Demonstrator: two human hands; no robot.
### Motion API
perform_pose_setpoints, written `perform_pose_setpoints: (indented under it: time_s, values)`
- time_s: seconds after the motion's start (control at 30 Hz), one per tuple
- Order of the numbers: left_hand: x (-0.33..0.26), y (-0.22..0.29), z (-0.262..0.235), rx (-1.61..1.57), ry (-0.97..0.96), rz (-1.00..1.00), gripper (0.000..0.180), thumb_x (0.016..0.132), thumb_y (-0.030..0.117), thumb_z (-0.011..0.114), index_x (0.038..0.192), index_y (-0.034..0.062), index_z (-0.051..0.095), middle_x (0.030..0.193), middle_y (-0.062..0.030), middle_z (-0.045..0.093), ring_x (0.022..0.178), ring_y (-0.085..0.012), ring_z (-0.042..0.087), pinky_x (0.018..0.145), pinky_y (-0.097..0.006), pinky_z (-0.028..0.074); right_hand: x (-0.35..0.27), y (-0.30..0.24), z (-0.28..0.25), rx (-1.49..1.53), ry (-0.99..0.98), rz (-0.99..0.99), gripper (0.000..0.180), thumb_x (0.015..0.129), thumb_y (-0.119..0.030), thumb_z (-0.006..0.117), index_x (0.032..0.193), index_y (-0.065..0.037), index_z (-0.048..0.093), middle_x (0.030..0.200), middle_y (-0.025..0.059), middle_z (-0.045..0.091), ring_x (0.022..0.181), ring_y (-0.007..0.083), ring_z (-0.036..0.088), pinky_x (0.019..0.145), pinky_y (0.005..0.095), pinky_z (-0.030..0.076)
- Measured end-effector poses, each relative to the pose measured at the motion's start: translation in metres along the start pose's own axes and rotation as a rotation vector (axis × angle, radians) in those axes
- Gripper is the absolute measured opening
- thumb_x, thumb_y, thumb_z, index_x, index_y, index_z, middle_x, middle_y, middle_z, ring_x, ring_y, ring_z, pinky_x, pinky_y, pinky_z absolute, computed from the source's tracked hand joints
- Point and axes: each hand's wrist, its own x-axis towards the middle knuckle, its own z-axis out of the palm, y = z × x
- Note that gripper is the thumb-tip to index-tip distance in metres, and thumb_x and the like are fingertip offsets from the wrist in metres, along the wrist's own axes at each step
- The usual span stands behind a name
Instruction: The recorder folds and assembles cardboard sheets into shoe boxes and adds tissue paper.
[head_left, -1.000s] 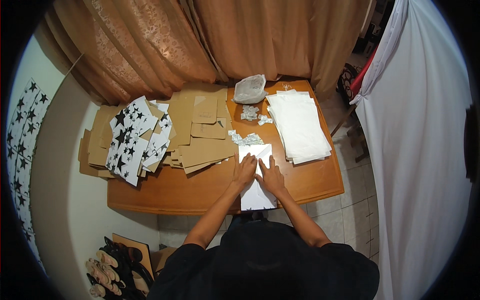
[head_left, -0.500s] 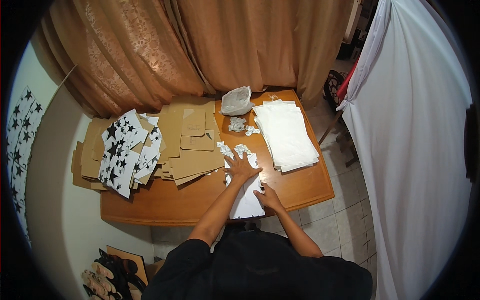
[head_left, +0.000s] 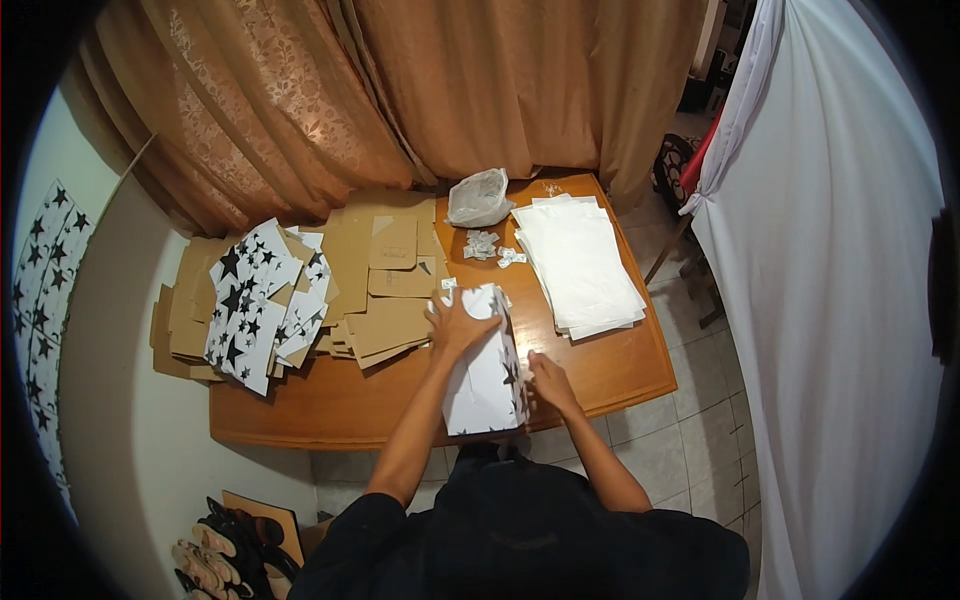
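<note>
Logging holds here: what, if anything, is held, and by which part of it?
The left hand spans the far end of the star-printed package, grip or mere press unclear; the right hand seems empty.

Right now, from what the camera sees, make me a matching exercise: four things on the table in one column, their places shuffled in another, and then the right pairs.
Things
1. star-patterned white box
2. stack of blank white sheets
3. crumpled translucent plastic bag
4. black-starred white pieces

Places
a. near the far edge, close to the brown curtain
b. lying over brown cardboard toward the left
c. under the spread fingers of the left hand
d. along the right side of the wooden table

Pairs: 1-c, 2-d, 3-a, 4-b
</note>
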Motion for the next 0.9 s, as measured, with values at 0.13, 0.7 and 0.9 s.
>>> perform_pose_setpoints:
  time_s: [0.13,0.7,0.9]
  values:
    - [-0.004,-0.009,-0.049,-0.286,0.383,0.171,0.099,0.064,0.056,0.086,0.144,0.0173,0.041,0.151,-0.0240,0.027,0.138,-0.0478,0.028,0.108,-0.062,0.036,0.012,0.010,-0.021,-0.121,0.225,-0.018,0.062,0.105,-0.055,0.043,0.105,0.003,0.064,0.082,0.0158,0.067,0.074,0.0224,0.066,0.067,0.0360,0.053]
    - [-0.055,-0.105,-0.029,-0.910,0.271,0.783,0.115,0.069,0.028,0.088,0.157,0.0051,0.018,0.162,-0.0201,0.016,0.148,-0.0362,0.025,0.120,-0.048,0.028,0.033,-0.036,-0.047,1.006,-0.097,0.057,0.087,0.091,-0.077,0.051,0.150,-0.015,0.034,0.134,0.0116,0.053,0.109,0.0268,0.063,0.068,0.0435,0.062]
    - [-0.069,-0.160,0.005,-0.956,0.136,0.650,0.105,0.077,0.036,0.086,0.154,0.0091,0.020,0.163,-0.0260,0.016,0.150,-0.0385,0.023,0.120,-0.050,0.027,0.036,-0.011,-0.055,0.763,-0.027,-0.009,0.059,0.098,-0.053,0.060,0.142,-0.017,0.048,0.129,0.0045,0.057,0.110,0.0171,0.058,0.092,0.0328,0.049]
